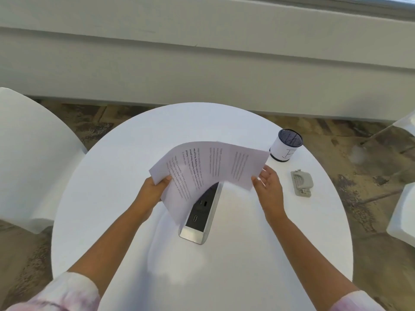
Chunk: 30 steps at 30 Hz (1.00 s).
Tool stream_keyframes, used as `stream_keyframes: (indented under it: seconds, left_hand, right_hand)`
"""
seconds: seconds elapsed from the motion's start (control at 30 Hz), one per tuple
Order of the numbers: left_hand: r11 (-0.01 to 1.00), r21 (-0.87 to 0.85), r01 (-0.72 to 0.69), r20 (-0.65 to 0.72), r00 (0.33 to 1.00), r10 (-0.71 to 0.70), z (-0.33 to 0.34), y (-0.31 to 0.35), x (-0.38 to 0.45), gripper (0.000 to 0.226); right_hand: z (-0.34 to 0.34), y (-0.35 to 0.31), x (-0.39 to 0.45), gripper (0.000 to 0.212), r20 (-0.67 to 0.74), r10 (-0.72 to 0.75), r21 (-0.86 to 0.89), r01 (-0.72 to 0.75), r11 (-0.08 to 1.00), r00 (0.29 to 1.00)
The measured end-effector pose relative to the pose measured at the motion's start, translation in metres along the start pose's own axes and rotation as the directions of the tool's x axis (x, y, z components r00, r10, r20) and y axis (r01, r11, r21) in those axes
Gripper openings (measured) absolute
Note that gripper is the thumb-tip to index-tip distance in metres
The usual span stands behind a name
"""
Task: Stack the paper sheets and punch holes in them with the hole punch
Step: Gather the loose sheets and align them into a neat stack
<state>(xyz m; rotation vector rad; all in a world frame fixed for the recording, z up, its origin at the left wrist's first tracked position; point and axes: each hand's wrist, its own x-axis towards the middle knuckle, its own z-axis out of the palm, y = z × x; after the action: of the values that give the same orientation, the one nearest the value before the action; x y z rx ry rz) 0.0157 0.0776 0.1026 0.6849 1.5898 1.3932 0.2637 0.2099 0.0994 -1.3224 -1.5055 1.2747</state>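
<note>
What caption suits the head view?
Left hand grips printed white paper sheets, right hand touches their edge; grey hole punch untouched.

Curved paper sheets (208,167) between hands, left (152,190) and right (269,184), over white table (107,187)

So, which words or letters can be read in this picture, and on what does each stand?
"way of living", in bold, on the paper sheets; the other print is too blurred to read.
Perhaps "E", handwritten, on the white label of the cup.
Hole punch: nothing readable.
</note>
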Motion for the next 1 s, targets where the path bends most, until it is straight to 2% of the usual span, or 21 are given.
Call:
stream_keyframes:
  seconds: [0.13,0.23,0.33,0.4,0.47,0.53,0.63,0.73,0.83,1.0]
  left_hand:
    - [0.975,-0.213,0.065,-0.012,0.998,-0.069,0.003,-0.004,-0.005,0.022]
    - [0.935,-0.344,0.083,-0.013,0.996,-0.093,0.012,-0.010,-0.011,0.027]
    - [0.885,-0.456,0.096,-0.027,0.992,-0.121,0.021,-0.020,-0.018,0.031]
    - [0.864,-0.491,0.110,-0.024,0.990,-0.140,0.025,-0.026,-0.024,0.032]
    - [0.830,-0.544,0.123,-0.024,0.987,-0.161,0.028,-0.033,-0.030,0.031]
    - [0.791,-0.597,0.135,-0.015,0.984,-0.178,0.031,-0.036,-0.038,0.031]
    - [0.761,-0.631,0.151,-0.007,0.980,-0.200,0.041,-0.040,-0.049,0.029]
    - [0.756,-0.636,0.156,-0.012,0.977,-0.212,0.049,-0.043,-0.059,0.026]
    - [0.778,-0.598,0.192,0.001,0.971,-0.238,0.055,-0.050,-0.066,0.033]
    - [0.764,-0.581,0.282,0.012,0.941,-0.339,0.055,-0.060,-0.069,0.031]
  right_hand:
    - [0.007,0.006,-0.008,0.048,-0.095,0.067,0.082,-0.059,0.995,0.993]
    - [0.020,0.011,-0.019,0.041,-0.078,0.213,0.115,-0.204,0.972,0.974]
    - [0.034,0.013,-0.027,0.039,0.103,0.422,0.320,-0.432,0.843,0.901]
    - [0.039,0.009,-0.032,0.040,0.221,0.454,0.414,-0.504,0.758,0.863]
    - [0.042,0.008,-0.035,0.041,0.234,0.433,0.384,-0.492,0.781,0.871]
    - [0.040,0.008,-0.035,0.050,0.190,0.461,0.342,-0.498,0.797,0.867]
    - [0.037,0.009,-0.033,0.035,0.212,0.464,0.230,-0.505,0.832,0.860]
    - [0.031,0.012,-0.032,0.033,0.181,0.426,0.092,-0.446,0.890,0.886]
    - [0.019,0.020,-0.029,0.033,0.117,0.413,0.015,-0.418,0.909,0.903]
    - [-0.010,0.030,-0.027,0.035,0.154,0.411,-0.059,-0.407,0.912,0.899]
